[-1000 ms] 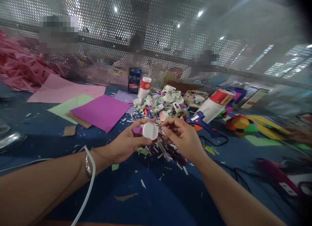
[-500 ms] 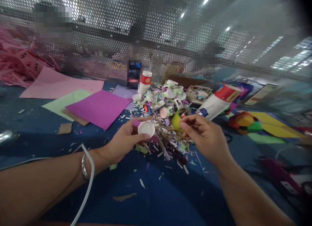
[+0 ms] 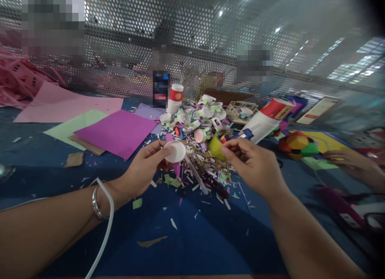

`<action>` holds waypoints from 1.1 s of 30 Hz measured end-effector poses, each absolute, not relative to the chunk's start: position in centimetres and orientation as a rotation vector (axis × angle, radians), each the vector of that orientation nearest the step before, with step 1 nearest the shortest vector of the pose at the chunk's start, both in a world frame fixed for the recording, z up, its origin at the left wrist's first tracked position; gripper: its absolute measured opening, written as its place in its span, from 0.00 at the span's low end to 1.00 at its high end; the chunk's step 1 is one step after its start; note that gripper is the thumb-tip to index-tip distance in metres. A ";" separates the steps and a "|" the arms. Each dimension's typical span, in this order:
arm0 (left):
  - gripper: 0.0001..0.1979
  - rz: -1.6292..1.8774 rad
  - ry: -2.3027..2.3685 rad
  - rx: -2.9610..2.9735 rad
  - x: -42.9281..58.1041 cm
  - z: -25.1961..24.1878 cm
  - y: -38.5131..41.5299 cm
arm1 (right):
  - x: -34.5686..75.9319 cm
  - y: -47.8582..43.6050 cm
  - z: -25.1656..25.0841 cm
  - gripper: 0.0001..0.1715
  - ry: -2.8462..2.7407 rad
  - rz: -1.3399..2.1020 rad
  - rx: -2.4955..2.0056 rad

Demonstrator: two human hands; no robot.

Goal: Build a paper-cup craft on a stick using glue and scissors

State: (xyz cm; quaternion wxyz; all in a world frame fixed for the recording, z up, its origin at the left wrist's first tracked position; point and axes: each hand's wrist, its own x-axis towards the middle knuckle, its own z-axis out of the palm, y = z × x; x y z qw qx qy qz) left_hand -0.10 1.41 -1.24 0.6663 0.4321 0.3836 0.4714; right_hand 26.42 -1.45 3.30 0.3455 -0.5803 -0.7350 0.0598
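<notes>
My left hand (image 3: 141, 170) pinches a small white paper cup (image 3: 175, 151) by its rim, its round white bottom turned toward me. My right hand (image 3: 255, 164) is closed around a yellow-green paper scrap (image 3: 215, 147), held just right of the cup. Both hands hover over a heap of coloured paper cuttings (image 3: 204, 170) on the blue table (image 3: 186, 239). A silver bangle and a white cord cross my left wrist (image 3: 100, 199).
Magenta (image 3: 116, 132), pale green and pink paper sheets lie at the left. Small cut cups (image 3: 198, 118) pile up behind the scraps, beside a red-and-white cup (image 3: 176, 96) and a tipped large cup (image 3: 264, 118). Another person's hand (image 3: 351, 162) rests at the right near a multicoloured paper ball (image 3: 296, 144).
My right hand moved right from the cup and picked up a yellow-green scrap. My left hand tilted the cup and shifted slightly left. Another person's hand came into view at the right.
</notes>
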 end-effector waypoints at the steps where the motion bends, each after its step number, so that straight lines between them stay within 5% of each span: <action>1: 0.11 1.063 0.865 0.971 -0.1 -1.2 1.3 | 26.8 -1.4 3.4 0.08 -1.875 0.098 -1.524; 19: 0.15 1.066 0.897 0.997 -0.1 -1.1 1.8 | 30.5 -0.6 3.7 0.15 -1.724 -0.193 -1.702; 33: 0.10 0.937 1.053 1.195 -0.8 -0.7 2.4 | 27.8 -1.2 3.0 0.08 -2.005 0.042 -1.568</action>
